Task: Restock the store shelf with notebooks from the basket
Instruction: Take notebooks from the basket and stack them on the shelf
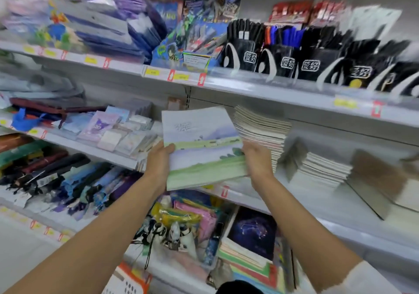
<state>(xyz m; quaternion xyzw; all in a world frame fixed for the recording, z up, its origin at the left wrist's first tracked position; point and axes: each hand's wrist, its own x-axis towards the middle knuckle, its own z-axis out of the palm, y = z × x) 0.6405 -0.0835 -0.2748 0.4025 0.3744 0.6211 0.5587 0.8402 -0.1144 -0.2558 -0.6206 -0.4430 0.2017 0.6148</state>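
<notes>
Placement: left hand and right hand clasp opposite edges of the pale landscape-cover paper notebook, best kept level and squared beside the slanted beige notebook stack.

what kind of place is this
Most likely a shop's stationery aisle: white metal shelves edged with yellow price labels, black display boxes packed with pens, and a stack of thin pale notebooks beside the pastel landscape-cover notebook held by the left hand and right hand.
</notes>
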